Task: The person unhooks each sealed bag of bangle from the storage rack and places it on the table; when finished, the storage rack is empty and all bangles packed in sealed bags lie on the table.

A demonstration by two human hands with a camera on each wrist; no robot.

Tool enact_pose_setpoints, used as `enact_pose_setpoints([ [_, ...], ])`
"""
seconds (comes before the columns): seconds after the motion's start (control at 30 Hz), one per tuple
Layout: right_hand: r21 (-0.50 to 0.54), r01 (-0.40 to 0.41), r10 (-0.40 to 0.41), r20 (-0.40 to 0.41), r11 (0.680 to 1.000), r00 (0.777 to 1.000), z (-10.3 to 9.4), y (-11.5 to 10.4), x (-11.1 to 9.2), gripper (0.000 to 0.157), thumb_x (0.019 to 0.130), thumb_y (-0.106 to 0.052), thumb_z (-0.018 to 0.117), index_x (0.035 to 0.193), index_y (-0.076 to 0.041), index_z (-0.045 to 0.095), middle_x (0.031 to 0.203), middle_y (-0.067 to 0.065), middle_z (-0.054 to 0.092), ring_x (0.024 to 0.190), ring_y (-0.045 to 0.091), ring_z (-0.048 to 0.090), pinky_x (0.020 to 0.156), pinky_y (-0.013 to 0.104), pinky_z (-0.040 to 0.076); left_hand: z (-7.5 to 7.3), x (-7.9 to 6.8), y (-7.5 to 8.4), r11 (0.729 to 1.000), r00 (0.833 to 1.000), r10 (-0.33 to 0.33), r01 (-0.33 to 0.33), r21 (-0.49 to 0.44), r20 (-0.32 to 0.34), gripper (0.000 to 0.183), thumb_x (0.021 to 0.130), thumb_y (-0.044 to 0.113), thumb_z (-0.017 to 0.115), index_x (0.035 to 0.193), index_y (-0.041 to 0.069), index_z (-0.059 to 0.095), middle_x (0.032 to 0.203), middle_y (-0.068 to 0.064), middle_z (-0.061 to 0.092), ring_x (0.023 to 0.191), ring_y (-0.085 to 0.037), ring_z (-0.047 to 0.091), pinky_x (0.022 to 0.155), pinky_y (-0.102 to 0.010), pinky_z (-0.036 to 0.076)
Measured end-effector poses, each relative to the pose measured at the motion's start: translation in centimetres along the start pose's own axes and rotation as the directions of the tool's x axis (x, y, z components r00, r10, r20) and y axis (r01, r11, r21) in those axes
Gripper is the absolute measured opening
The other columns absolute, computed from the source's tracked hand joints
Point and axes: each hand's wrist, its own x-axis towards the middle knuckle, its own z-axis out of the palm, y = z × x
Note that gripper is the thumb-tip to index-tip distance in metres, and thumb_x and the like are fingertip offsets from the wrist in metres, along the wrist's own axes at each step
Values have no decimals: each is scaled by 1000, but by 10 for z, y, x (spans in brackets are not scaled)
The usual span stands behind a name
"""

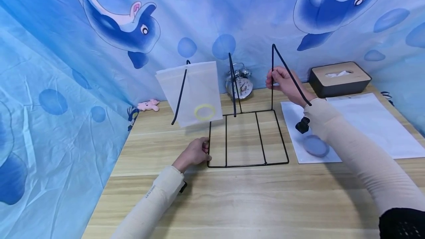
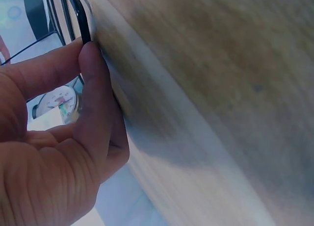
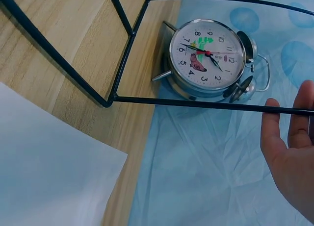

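Note:
A black wire rack stands on the table, its base a flat frame with bars across and bent wire uprights rising from it. My left hand pinches the left side of the base; in the left wrist view the dark wire runs between thumb and finger. Higher up at the right, my right hand holds the right upright, with fingertips against the wire in the right wrist view. A whitish sheet-like pouch with a yellow oval ring hangs at the left upright.
Behind the rack stands a twin-bell alarm clock. A tissue box sits at the back right, with white paper and a round bluish disc before it. A pink toy lies at the back left, near the blue curtain.

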Motion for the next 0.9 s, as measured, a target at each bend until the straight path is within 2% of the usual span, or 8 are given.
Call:
enact_pose_setpoints([
  [0.17, -44, -4, 5, 18, 999, 1000, -6, 5, 2, 35, 107, -30, 38, 108, 0, 56, 115, 8, 66, 107, 21, 65, 104, 55, 41, 1, 0, 3, 999, 1000, 16, -16, 40, 3, 79, 75, -5, 82, 145, -8, 45, 97, -4, 59, 86, -16, 55, 83, -33, 49],
  [0.4, -63, 32, -30, 25, 998, 999, -2, 5, 0, 36, 108, -29, 39, 105, 4, 54, 103, 10, 65, 100, 24, 64, 93, 39, 52, -2, -9, -5, 999, 998, 42, -42, -6, -41, 73, 80, 0, 81, 145, -4, 47, 100, -4, 60, 90, -17, 57, 86, -36, 50],
  [0.53, -74, 63, -60, 43, 995, 997, 2, 2, -2, 33, 108, -24, 39, 103, 6, 53, 97, 13, 60, 93, 26, 60, 90, 44, 51, -8, -20, -14, 992, 992, 66, -77, -101, -111, 64, 85, 0, 75, 143, -3, 50, 103, -9, 62, 93, -19, 62, 79, -33, 55],
  [0.63, -92, 80, -76, 47, 993, 996, 3, -1, -4, 33, 108, -23, 39, 102, 6, 53, 94, 13, 60, 89, 25, 60, 89, 44, 52, -21, -28, -19, 979, 984, 66, -96, -178, -168, 58, 88, -1, 70, 143, -4, 49, 109, -16, 62, 96, -25, 65, 75, -33, 58],
  [0.8, -144, 88, -83, 42, 986, 996, 0, -3, -4, 32, 109, -23, 38, 102, 4, 53, 93, 11, 59, 88, 25, 59, 83, 36, 54, -59, -36, -18, 979, 960, 82, -128, -160, -268, 55, 93, 7, 68, 144, -2, 48, 118, -23, 59, 108, -32, 62, 82, -35, 56],
  [0.9, -185, 86, -81, 32, 979, 996, -1, -1, -5, 29, 110, -21, 37, 104, 4, 52, 94, 13, 57, 88, 26, 59, 83, 38, 54, -80, -39, -13, 979, 946, 65, -123, -165, -318, 54, 96, 10, 65, 146, 0, 47, 122, -22, 57, 113, -33, 59, 85, -36, 55],
])
